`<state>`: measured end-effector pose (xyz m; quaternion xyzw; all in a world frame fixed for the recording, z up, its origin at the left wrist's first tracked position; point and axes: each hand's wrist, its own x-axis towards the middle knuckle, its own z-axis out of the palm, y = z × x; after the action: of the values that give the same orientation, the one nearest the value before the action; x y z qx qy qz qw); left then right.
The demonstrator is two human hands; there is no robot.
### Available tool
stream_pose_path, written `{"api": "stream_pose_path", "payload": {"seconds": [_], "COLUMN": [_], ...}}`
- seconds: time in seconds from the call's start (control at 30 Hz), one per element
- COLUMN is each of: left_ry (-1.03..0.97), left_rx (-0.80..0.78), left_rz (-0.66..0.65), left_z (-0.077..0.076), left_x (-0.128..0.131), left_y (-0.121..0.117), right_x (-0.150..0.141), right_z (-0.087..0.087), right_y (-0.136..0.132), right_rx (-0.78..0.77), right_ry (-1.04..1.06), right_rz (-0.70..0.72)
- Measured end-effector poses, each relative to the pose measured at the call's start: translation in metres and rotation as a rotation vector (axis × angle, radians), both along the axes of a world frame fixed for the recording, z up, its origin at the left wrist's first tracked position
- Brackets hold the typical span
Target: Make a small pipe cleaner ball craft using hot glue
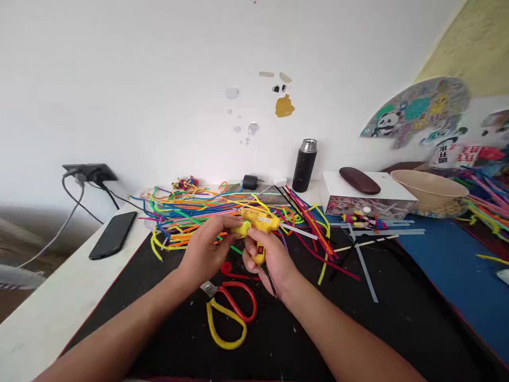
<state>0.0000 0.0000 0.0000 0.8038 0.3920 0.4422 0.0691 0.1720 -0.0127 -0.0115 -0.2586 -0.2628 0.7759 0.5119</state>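
My right hand point(270, 262) grips the handle of a yellow glue gun point(258, 223), with a clear glue stick poking out of its back toward the right. The fingers of my left hand point(209, 246) are pinched at the gun's nozzle end, and what they hold there is hidden. Both hands hover over a black mat point(358, 329). Just beneath them lie scissors point(228, 313) with one red and one yellow handle. A heap of colourful pipe cleaners point(191, 215) spreads out behind my hands.
A black phone point(113, 234) lies on the white desk at left, near a wall socket with cables point(89, 174). Behind stand a black flask point(304, 165), a white box point(368, 199) with a dark case, and a beige bowl point(429, 191). Loose glue sticks point(366, 265) lie on the right.
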Motion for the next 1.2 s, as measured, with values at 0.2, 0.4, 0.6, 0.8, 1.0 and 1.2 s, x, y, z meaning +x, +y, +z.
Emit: {"api": "stream_pose_path", "payload": {"seconds": [0.2,0.4,0.6,0.8,1.0,1.2], "left_ry": [-0.079,-0.084,-0.048,-0.024,-0.013,0.027], "left_rx": [-0.070,-0.042,-0.004,-0.011,0.024,0.074], "left_rz": [0.003,-0.005,-0.008,0.006,0.002,-0.029], "left_z": [-0.0011,-0.0024,-0.0003,-0.0014,-0.0016,0.0007], "left_x": [0.0032,0.0022,0.0022,0.0016,0.0000,0.0007], "left_y": [0.0014,0.0015,0.0008,0.0019,0.0035,0.0031], "right_x": [0.0030,0.0040,0.0006,-0.0009,0.0030,0.0034], "right_z": [-0.0030,-0.0017,-0.0027,-0.0063,-0.0023,-0.0003], "right_y": [0.0014,0.0026,0.0012,0.0003,0.0016,0.0019], "right_rx": [0.010,0.014,0.037,0.041,0.042,0.030], "right_ry": [0.020,0.008,-0.030,-0.031,0.000,-0.007], "right_rz": [0.035,0.008,-0.023,-0.025,0.002,-0.009]}}
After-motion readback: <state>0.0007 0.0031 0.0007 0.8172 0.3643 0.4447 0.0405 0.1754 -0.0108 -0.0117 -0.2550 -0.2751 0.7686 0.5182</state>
